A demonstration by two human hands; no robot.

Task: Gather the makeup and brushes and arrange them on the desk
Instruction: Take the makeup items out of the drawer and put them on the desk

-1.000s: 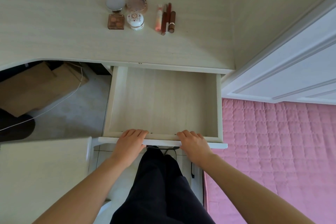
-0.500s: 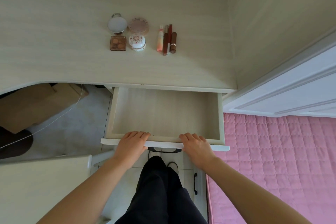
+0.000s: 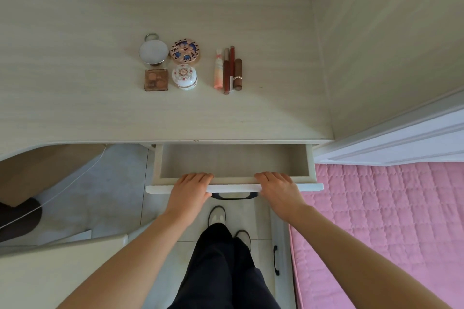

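Observation:
On the pale wooden desk [image 3: 75, 98] the makeup lies in a neat group: a round white compact [image 3: 153, 51], a patterned round compact [image 3: 185, 51], a brown square eyeshadow palette [image 3: 156, 80], and a white domed jar [image 3: 184, 77]. To their right, several lip tubes and pencils [image 3: 228, 70] lie side by side. Below the desk edge, the drawer [image 3: 233, 165] is partly open and its visible inside is bare. My left hand [image 3: 190, 190] and my right hand [image 3: 278, 190] both grip the drawer's white front [image 3: 233, 187], fingers curled over its top edge.
A pink quilted bed [image 3: 389, 221] lies to the right, with a white door [image 3: 401, 143] above it. A wood panel wall [image 3: 389, 32] bounds the desk's right side. A cardboard box [image 3: 45, 170] and a cable sit under the desk at left. My legs stand below the drawer.
The drawer has slid well in under the desk, with both hands staying on its front. The view has tilted up, showing more of the desk and wall.

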